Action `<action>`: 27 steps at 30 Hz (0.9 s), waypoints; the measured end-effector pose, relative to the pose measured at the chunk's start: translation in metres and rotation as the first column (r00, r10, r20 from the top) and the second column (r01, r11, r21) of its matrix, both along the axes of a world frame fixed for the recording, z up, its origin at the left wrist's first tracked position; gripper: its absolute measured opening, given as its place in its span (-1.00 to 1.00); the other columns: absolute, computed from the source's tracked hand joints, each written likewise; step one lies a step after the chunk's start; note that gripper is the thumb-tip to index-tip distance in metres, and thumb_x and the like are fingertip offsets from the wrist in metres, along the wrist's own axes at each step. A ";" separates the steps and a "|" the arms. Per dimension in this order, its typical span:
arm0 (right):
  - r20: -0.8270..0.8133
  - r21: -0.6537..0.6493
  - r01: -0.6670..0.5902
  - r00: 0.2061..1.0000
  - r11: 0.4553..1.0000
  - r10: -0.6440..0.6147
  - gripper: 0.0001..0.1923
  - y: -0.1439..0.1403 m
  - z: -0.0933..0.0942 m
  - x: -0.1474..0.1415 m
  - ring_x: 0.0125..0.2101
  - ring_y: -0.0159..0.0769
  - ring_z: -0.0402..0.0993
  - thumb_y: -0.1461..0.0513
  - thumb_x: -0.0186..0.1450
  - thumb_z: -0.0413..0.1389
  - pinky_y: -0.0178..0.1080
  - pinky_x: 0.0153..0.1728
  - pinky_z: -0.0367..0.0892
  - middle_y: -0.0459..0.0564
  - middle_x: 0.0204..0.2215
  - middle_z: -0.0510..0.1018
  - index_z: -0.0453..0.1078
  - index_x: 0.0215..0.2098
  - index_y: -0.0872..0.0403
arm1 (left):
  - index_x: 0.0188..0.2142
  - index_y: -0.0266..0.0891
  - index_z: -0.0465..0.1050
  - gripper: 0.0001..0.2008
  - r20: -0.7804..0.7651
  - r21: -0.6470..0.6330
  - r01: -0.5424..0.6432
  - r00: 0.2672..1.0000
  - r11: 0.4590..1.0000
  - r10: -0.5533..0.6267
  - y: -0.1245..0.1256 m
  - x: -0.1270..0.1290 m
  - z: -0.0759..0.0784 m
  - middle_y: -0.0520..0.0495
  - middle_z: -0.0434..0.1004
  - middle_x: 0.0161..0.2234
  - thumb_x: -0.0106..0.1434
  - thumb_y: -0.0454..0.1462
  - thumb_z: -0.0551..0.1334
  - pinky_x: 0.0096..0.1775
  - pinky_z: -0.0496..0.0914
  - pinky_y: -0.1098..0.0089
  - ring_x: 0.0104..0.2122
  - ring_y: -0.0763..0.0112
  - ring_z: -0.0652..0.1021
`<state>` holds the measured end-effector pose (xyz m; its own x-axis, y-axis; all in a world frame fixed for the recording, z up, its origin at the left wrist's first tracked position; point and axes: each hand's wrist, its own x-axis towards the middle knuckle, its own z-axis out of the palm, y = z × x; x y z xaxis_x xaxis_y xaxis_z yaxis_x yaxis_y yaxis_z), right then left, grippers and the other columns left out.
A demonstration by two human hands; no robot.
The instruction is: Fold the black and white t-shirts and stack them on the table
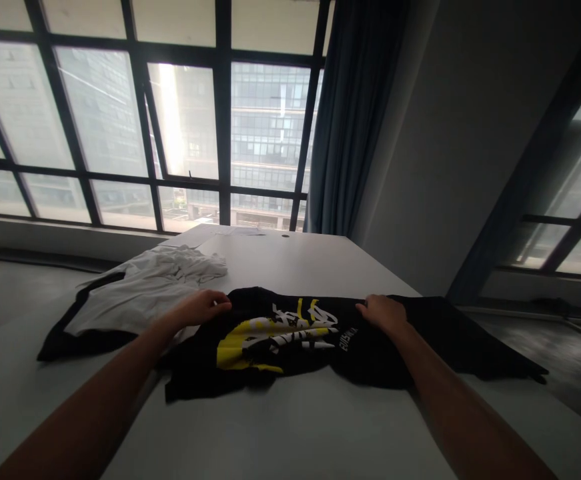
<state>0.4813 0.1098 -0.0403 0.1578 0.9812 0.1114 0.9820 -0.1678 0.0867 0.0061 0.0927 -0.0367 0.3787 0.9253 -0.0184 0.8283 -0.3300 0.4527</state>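
A black T-shirt (295,340) with a yellow and white print lies spread sideways across the white table in front of me. My left hand (205,308) is closed at the shirt's far left edge, thumb and fingers pinching the cloth. At the far edge on the right, my right hand (384,312) grips the fabric near the small white lettering, its fingertips partly hidden. Beyond my right hand, black cloth runs on to the right and tapers to a point near the table's edge. Some wrinkles cross the printed part.
A crumpled heap of white clothing (160,280) with black cloth (77,343) under it lies on the left of the white table (310,263). Papers (240,231) lie at the table's far end. Behind stand windows and a blue curtain (350,120).
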 end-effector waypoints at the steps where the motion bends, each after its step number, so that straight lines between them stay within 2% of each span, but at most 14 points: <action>1: -0.017 0.035 -0.066 0.998 0.997 0.067 -0.60 0.002 -0.004 0.002 -0.05 0.01 0.54 0.04 0.37 0.01 -0.07 -0.08 0.39 0.23 -0.08 0.60 0.53 -0.06 0.09 | -0.03 -0.15 0.54 -0.54 0.014 0.090 0.035 0.999 0.995 -0.036 0.002 0.003 -0.006 -0.11 0.63 -0.04 0.26 0.04 0.12 -0.09 0.47 0.27 -0.10 0.14 0.61; 3: -0.082 0.045 -0.225 0.970 0.973 0.228 -0.61 0.009 -0.016 0.005 0.03 -0.06 0.49 0.08 0.36 0.03 -0.12 0.02 0.34 0.17 0.04 0.55 0.49 0.03 0.08 | 0.07 -0.12 0.49 -0.55 -0.017 0.175 0.145 0.989 0.974 -0.144 0.003 0.009 -0.015 -0.11 0.50 0.14 0.23 -0.06 0.20 0.13 0.34 0.22 0.14 0.12 0.47; 5: -0.161 0.007 -0.330 0.931 0.944 0.327 -0.54 0.017 -0.029 0.010 0.14 -0.12 0.39 0.09 0.36 0.02 -0.18 0.14 0.25 0.15 0.17 0.44 0.42 0.14 0.11 | 0.16 -0.14 0.41 -0.45 -0.110 0.138 0.232 0.970 0.963 -0.218 0.002 0.012 -0.019 -0.15 0.35 0.26 0.17 -0.09 0.27 0.24 0.21 0.19 0.26 0.12 0.32; 6: -0.187 -0.017 -0.342 0.924 0.940 0.333 -0.49 0.021 -0.035 0.012 0.19 -0.13 0.33 0.07 0.37 0.00 -0.19 0.19 0.21 0.16 0.22 0.38 0.38 0.19 0.13 | 0.21 -0.16 0.36 -0.36 -0.172 0.099 0.235 0.961 0.967 -0.216 0.000 0.012 -0.019 -0.18 0.28 0.30 0.15 -0.08 0.30 0.26 0.17 0.18 0.29 0.10 0.27; 8: -0.206 -0.066 -0.295 0.939 0.953 0.276 -0.40 0.027 -0.045 0.017 0.27 -0.08 0.20 0.00 0.38 -0.04 -0.13 0.25 0.13 0.19 0.29 0.28 0.31 0.26 0.18 | 0.28 -0.20 0.25 -0.18 -0.308 0.034 0.150 0.942 0.988 -0.132 -0.005 0.011 -0.012 -0.26 0.19 0.33 0.07 0.02 0.35 0.26 0.18 0.14 0.30 0.02 0.25; 10: -0.207 -0.108 -0.233 0.956 0.967 0.207 -0.30 0.030 -0.047 0.020 0.31 0.00 0.13 -0.08 0.36 -0.05 -0.06 0.28 0.08 0.21 0.32 0.22 0.26 0.29 0.19 | 0.27 -0.22 0.28 -0.10 -0.421 0.019 0.007 0.907 1.000 0.002 -0.012 0.011 -0.001 -0.31 0.29 0.28 0.01 0.14 0.35 0.17 0.28 0.11 0.22 -0.09 0.35; 13: -0.207 -0.149 -0.227 0.959 0.963 0.194 -0.22 0.029 -0.042 0.020 0.32 0.03 0.09 -0.15 0.34 -0.08 -0.05 0.29 0.06 0.21 0.34 0.17 0.22 0.32 0.19 | 0.02 -0.25 0.52 -0.28 -0.458 0.095 -0.179 0.866 0.979 0.202 -0.019 0.012 0.013 -0.34 0.57 0.01 0.12 0.24 0.18 -0.08 0.44 0.11 -0.03 -0.12 0.56; 15: -0.201 -0.184 -0.249 0.956 0.951 0.211 -0.18 0.025 -0.037 0.017 0.33 0.02 0.07 -0.16 0.34 -0.09 -0.07 0.30 0.04 0.23 0.35 0.14 0.17 0.34 0.23 | -0.17 -0.26 0.60 -0.36 -0.444 0.151 -0.225 0.855 0.963 0.269 -0.019 0.014 0.015 -0.34 0.63 -0.14 0.24 0.21 0.06 -0.17 0.45 0.14 -0.12 -0.09 0.59; 16: -0.198 -0.204 -0.256 0.956 0.945 0.217 -0.16 0.023 -0.035 0.016 0.33 0.02 0.07 -0.17 0.34 -0.09 -0.08 0.30 0.03 0.25 0.35 0.12 0.15 0.35 0.26 | -0.19 -0.25 0.61 -0.40 -0.437 0.175 -0.215 0.857 0.961 0.272 -0.019 0.015 0.013 -0.32 0.64 -0.14 0.26 0.18 0.06 -0.15 0.44 0.14 -0.11 -0.08 0.59; 18: -0.202 -0.235 -0.273 0.952 0.933 0.228 -0.11 0.020 -0.032 0.013 0.34 0.02 0.05 -0.18 0.32 -0.08 -0.08 0.31 0.00 0.28 0.35 0.11 0.12 0.36 0.29 | -0.04 -0.18 0.57 -0.48 -0.412 0.204 -0.110 0.892 0.973 0.187 -0.015 0.015 0.003 -0.26 0.59 0.00 0.23 0.11 0.18 -0.02 0.40 0.13 0.01 -0.07 0.54; 20: -0.217 -0.252 -0.297 0.945 0.921 0.245 -0.07 0.019 -0.034 0.013 0.35 0.01 0.01 -0.21 0.29 -0.05 -0.09 0.32 -0.02 0.27 0.36 0.09 0.10 0.37 0.28 | 0.17 -0.13 0.41 -0.37 -0.364 0.179 0.042 0.931 0.983 0.027 -0.009 0.013 -0.010 -0.21 0.40 0.21 0.16 0.06 0.28 0.15 0.29 0.15 0.18 -0.03 0.40; 22: -0.224 -0.254 -0.288 0.946 0.923 0.234 -0.03 0.021 -0.038 0.014 0.36 0.05 -0.07 -0.25 0.26 -0.04 -0.03 0.33 -0.03 0.24 0.38 0.03 0.07 0.39 0.23 | 0.29 -0.13 0.25 -0.22 -0.323 0.103 0.151 0.940 0.983 -0.110 0.001 0.011 -0.020 -0.20 0.16 0.35 0.14 0.08 0.29 0.25 0.17 0.15 0.30 0.02 0.25; 24: -0.225 -0.258 -0.252 0.955 0.933 0.195 0.01 0.026 -0.041 0.016 0.37 0.13 -0.15 -0.29 0.23 -0.05 0.09 0.32 -0.03 0.18 0.40 -0.04 0.02 0.41 0.16 | 0.33 -0.12 0.18 -0.13 -0.323 0.007 0.154 0.935 0.988 -0.144 0.016 0.008 -0.024 -0.20 0.01 0.40 0.11 0.14 0.29 0.30 0.06 0.09 0.33 0.01 0.18; 27: -0.245 -0.292 -0.264 0.950 0.919 0.195 0.10 0.042 -0.040 0.022 0.37 0.19 -0.22 -0.35 0.16 -0.01 0.15 0.32 -0.06 0.15 0.42 -0.11 -0.04 0.43 0.13 | 0.33 -0.08 0.16 0.02 -0.350 -0.103 0.050 0.933 0.993 -0.083 0.048 0.008 -0.016 -0.17 -0.03 0.40 -0.06 0.21 0.36 0.31 0.02 0.01 0.32 -0.08 0.19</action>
<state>0.5032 0.1523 -0.0803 -0.0907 0.9708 -0.2219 0.9915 0.0671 -0.1116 0.0140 0.1403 -0.0530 0.3930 0.8862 -0.2454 0.9177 -0.3612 0.1652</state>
